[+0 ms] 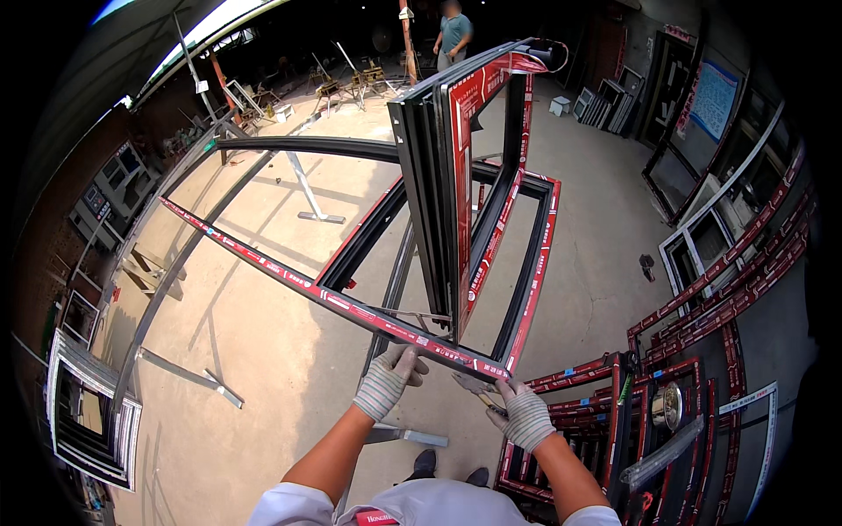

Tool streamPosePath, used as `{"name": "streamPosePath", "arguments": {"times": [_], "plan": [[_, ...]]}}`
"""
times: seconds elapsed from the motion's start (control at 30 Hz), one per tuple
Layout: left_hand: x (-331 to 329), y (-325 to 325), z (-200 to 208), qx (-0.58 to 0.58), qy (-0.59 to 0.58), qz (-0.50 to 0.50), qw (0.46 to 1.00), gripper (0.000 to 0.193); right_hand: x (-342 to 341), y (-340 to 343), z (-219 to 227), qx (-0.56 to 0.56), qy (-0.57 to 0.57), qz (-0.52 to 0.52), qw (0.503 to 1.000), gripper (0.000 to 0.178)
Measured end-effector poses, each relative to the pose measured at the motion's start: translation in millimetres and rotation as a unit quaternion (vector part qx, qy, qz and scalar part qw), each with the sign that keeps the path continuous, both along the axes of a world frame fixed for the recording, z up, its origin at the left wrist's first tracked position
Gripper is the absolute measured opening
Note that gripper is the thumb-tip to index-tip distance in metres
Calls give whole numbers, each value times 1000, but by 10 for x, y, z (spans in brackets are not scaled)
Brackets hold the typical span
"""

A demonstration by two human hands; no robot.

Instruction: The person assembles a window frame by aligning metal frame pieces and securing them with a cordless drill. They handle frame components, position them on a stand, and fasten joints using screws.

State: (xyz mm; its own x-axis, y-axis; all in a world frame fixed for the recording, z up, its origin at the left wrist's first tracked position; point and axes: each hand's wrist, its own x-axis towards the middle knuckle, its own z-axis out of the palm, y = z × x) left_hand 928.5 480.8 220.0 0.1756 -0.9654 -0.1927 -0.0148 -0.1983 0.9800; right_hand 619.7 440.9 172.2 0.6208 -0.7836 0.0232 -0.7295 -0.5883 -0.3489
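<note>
A large dark window frame (pixel 351 309) covered in red protective film lies raised across a stand in front of me. Its hinged sash (pixel 430 193) stands swung up and open from it. My left hand (pixel 386 386), in a striped knit glove, is closed at the near bar, its fingers curled against the edge below the sash. In my right hand (pixel 524 418), also gloved, is a putty knife (pixel 474 383) with a flat metal blade. The blade lies just under the near bar, close to its right corner; the fingers partly hide the handle.
Stacked red-filmed frames (pixel 605 412) stand close at my right, with a round metal tin (pixel 667 406) on them. Silver frames (pixel 96 412) lean at the left. A metal stand leg (pixel 412 435) reaches out near my feet. Another person (pixel 454 35) stands at the back.
</note>
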Motion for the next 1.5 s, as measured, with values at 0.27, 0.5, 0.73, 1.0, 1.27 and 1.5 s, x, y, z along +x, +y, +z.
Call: {"name": "streamPosePath", "arguments": {"times": [0.27, 0.5, 0.73, 1.0, 1.27, 1.5], "plan": [[433, 88, -338, -33, -73, 90, 993, 37, 234, -88, 125, -47, 40, 7, 998, 68], [587, 1002, -1531, 43, -409, 121, 904, 51, 308, -345, 72, -41, 83, 35, 995, 69], [503, 1269, -1468, 50, -445, 96, 889, 52, 526, -551, 134, -30, 96, 109, 989, 68], [620, 1210, -1587, 40, -357, 137, 923, 43, 627, -839, 76, -20, 56, 181, 982, 60], [327, 1218, -1708, 33, -365, 221, 904, 42, 575, -947, -102, -45, 1, 195, 980, 55], [337, 1092, -1701, 47, -364, 231, 901, 39, 445, -1047, -339, -46, -32, 196, 979, 56]]}}
